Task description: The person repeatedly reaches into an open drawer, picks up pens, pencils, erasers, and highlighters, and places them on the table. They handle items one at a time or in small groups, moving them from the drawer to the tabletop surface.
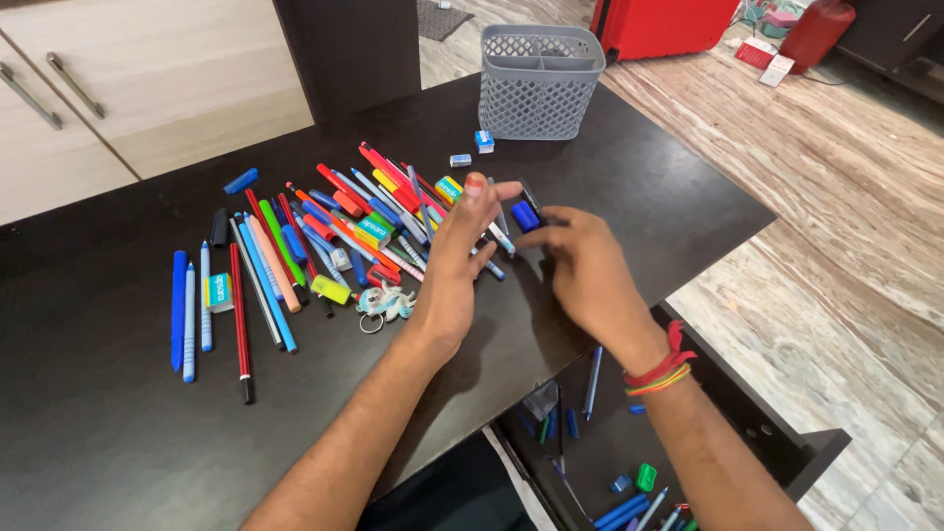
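A heap of coloured pens and markers [334, 221] lies spread across a dark desk [118, 413]. My left hand [454, 261] rests at the heap's right edge, fingers gathered around a few pens [500, 236]. Beside it, my right hand [580, 265], with red thread bands on the wrist, touches the same cluster next to a small blue cap [525, 215]. A grey mesh organiser [537, 81] stands at the far edge of the desk, with nothing showing in it.
An open drawer [629, 452] below the desk's right front holds several pens and small items. Small erasers [474, 147] lie near the organiser. A keychain charm [385, 303] sits by my left wrist. A red case [661, 25] stands on the wooden floor beyond.
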